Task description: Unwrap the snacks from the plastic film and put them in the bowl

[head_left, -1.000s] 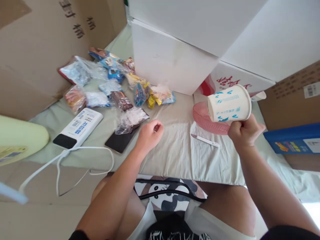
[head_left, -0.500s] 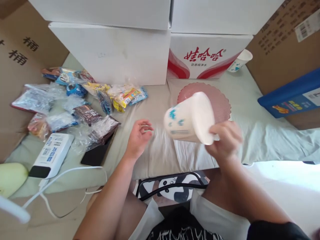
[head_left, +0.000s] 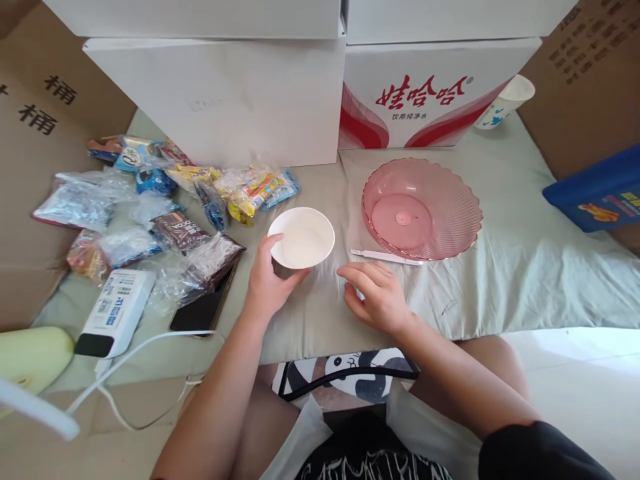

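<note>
A white paper cup stands upright on the pale cloth in the middle, its mouth facing up. My left hand wraps around the cup's left side and holds it. My right hand rests on the cloth just to the right of the cup, fingers spread, holding nothing. A thin white pen-like tool lies just beyond my right hand. Behind it sits a pink ribbed plastic bowl with nothing inside.
Several snack packets lie at the left, with a white power bank, its cable and a dark phone. White and red cartons stand behind. A second paper cup leans at the far right, by a blue box.
My right hand brought the cup down from the right, turned it upright and let go. My left hand took hold of it. The view shifted right.
</note>
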Tool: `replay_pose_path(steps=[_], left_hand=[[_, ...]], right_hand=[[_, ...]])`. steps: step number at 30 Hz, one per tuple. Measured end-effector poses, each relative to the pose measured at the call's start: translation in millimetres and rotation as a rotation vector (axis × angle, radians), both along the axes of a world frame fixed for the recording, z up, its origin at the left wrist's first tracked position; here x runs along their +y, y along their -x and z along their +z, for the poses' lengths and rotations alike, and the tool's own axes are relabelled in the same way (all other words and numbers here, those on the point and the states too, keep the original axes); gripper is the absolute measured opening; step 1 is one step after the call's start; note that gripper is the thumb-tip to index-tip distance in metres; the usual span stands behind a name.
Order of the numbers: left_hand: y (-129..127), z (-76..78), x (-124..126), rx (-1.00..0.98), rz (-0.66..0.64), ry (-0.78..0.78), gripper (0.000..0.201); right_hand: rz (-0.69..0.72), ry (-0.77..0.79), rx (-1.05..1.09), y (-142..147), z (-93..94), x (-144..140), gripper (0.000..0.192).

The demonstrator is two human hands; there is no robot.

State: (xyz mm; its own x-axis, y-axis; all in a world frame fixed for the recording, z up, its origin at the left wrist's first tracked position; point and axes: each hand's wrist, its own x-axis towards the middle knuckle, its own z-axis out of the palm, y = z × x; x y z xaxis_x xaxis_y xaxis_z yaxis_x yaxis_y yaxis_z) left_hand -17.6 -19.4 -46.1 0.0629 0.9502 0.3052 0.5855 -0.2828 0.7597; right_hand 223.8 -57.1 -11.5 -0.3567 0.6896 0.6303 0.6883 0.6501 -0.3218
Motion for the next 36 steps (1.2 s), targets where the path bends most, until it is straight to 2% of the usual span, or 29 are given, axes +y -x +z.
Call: replay_pose_path(steps=[3,7,10,12,14,16,18,19,21,23,27,31,34,36], left_hand=[[-6,-6.0,3,-0.028,0.116,-0.084,0.092],[-11,-13.9,2,-0.081,0.182,-0.071,0.092],[-13,-12.0,2,-0.059,0.064,0.04,0.094],[-15,-6.1,2,0.034,-0.045,0.108,0.087],[-18,1.0,2,0.162,-0.101,0.134,0.07],[-22,7.1,3,0.27,-0.125,0.126,0.048],[-27,10.8,3,0.34,-0.14,0.11,0.032],[-29,11.8,3,0.362,-0.147,0.105,0.027],[-33,12.5,3,0.389,-0.144,0.096,0.024],[-36,12.6,2,0.405,-0.134,0.085,0.024],[-41,13.0,1,0.43,-0.113,0.086,0.024],[-46,13.3,1,0.441,-0.102,0.069,0.023],[-47,11.6,3,0.47,-0.088,0.045,0.022],[-47,9.6,4,0.483,-0.08,0.037,0.022]], right_hand=[[-0.011,0.025,0.036,-10,-3.0,-5,0.025],[-0.012,0.113,0.063,-22,-4.5,-9,0.025],[0.065,0.159,0.113,-23,0.1,-15,0.026],[0.187,0.167,0.148,-17,-0.3,-29,0.024],[0.378,0.189,0.133,-3,-8.8,-55,0.017],[0.607,0.278,0.01,17,-26.3,-91,0.008],[0.808,0.469,-0.243,39,-48.4,-132,0.009],[0.861,0.578,-0.371,49,-59.1,-152,0.012],[0.995,0.775,-0.499,65,-76.5,-187,0.022],[1.063,0.912,-0.564,73,-87.0,-213,0.027],[0.98,1.031,-0.692,66,-95.6,-241,0.026],[0.939,1.066,-0.732,47,-96.1,-254,0.008],[0.919,1.09,-0.674,39,-92.2,-264,0.029],[0.861,1.129,-0.649,39,-89.8,-271,0.034]])
